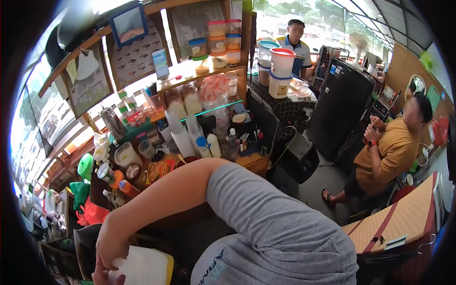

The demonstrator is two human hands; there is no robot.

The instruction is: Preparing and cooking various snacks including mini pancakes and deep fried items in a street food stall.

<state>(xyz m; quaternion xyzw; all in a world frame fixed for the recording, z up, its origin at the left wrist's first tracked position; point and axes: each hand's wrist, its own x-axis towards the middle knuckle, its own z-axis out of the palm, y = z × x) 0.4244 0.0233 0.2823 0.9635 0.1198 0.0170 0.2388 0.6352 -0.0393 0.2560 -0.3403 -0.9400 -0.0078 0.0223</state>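
Note:
In the lower left of the head view, my right hand (112, 245) reaches down with its fingers bent at the edge of a white, sheet-like stack (148, 265) with a yellow border. Just below it, partly cut off by the picture's bottom edge, my left hand (101, 276) has a thumb over the stack's white surface and a finger close to my right hand. The undersides of both hands are hidden, so my right hand's grip is unclear. A grey sleeve (270, 213) covers my upper right arm, which stretches across the view.
A wooden counter (254, 164) bears tubs, an orange-capped bottle (128, 188), cups (185, 142) and food packets. A red plastic bag (93, 211) hangs at left. A black fridge (338, 107) stands behind. One person (388, 153) stands at right, another (295, 46) at the back.

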